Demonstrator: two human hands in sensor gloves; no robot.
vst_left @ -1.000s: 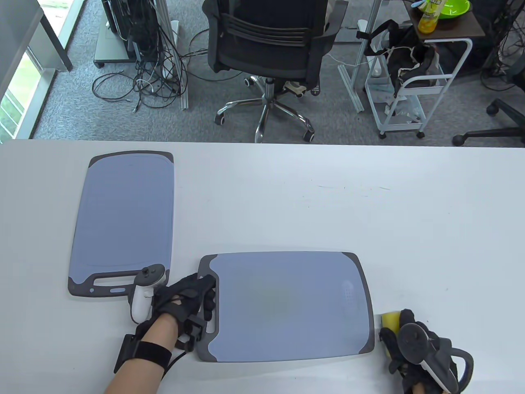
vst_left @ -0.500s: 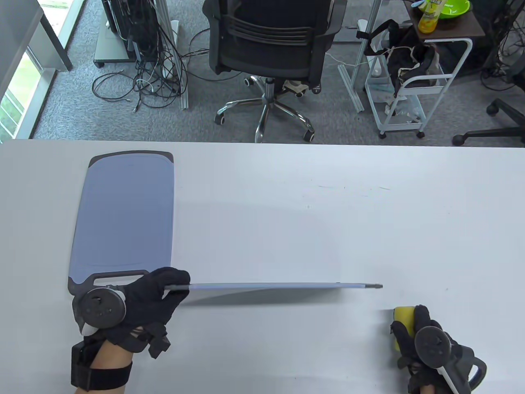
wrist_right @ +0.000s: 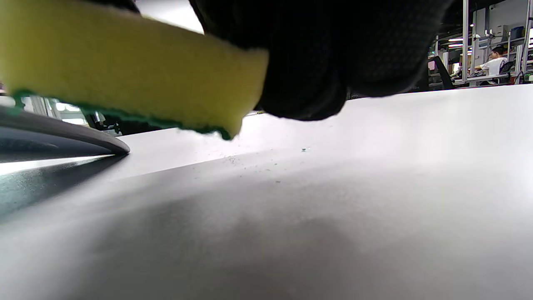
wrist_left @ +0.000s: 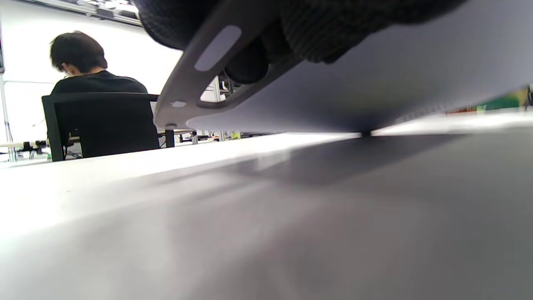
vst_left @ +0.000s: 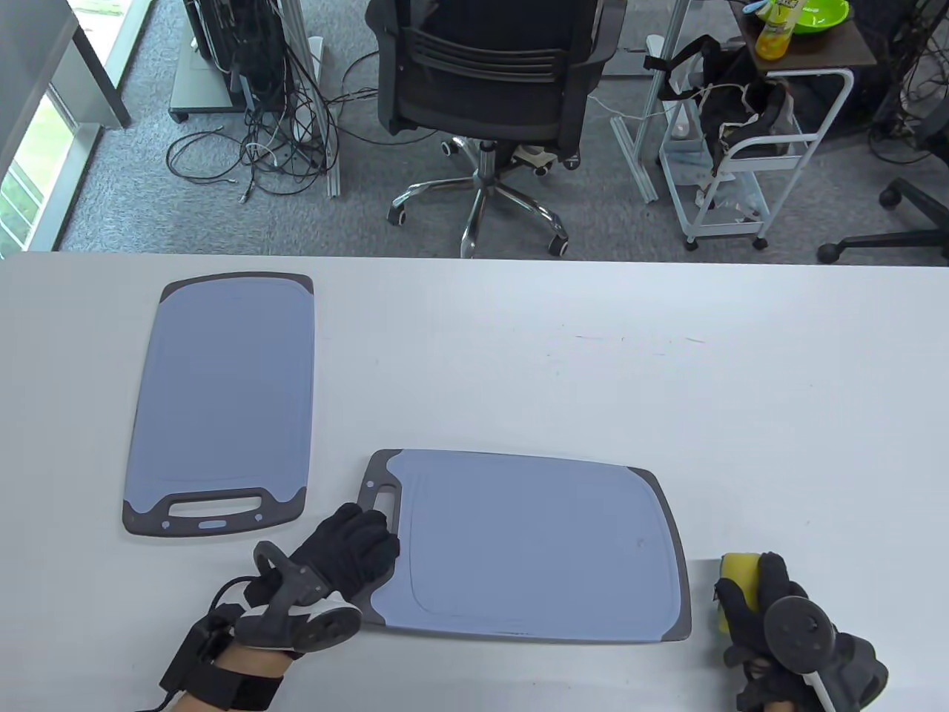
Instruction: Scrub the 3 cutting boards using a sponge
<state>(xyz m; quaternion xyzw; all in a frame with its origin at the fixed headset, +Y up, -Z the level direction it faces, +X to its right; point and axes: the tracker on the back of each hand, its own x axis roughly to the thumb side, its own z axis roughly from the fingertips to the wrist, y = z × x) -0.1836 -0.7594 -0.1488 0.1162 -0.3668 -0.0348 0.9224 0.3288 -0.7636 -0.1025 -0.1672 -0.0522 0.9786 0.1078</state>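
Hands in black sensor gloves work at the near edge of the white counter (vst_left: 519,356). The left hand (vst_left: 345,552) grips the handle end of the near cutting board (vst_left: 534,549), its fingers curled round the dark grey edge beside the handle slot; from the left wrist view that end sits raised off the counter while the far edge touches down. The board lies crosswise in front of the person, blue-grey face up, with its handle to the left.

The right hand (vst_left: 771,608) is closed round a yellow sponge (vst_left: 738,571), just beside the board's right-hand corner. In the right wrist view the sponge (wrist_right: 125,71) shows a green scrubbing layer underneath and hangs a little above the counter, apart from the board's rim.

A second cutting board (vst_left: 222,400) lies flat at the left, lengthwise, handle toward the person, apart from the first board. I can see only these two boards.

Beyond the counter stand a black office chair (vst_left: 489,81) and a white trolley (vst_left: 741,170).
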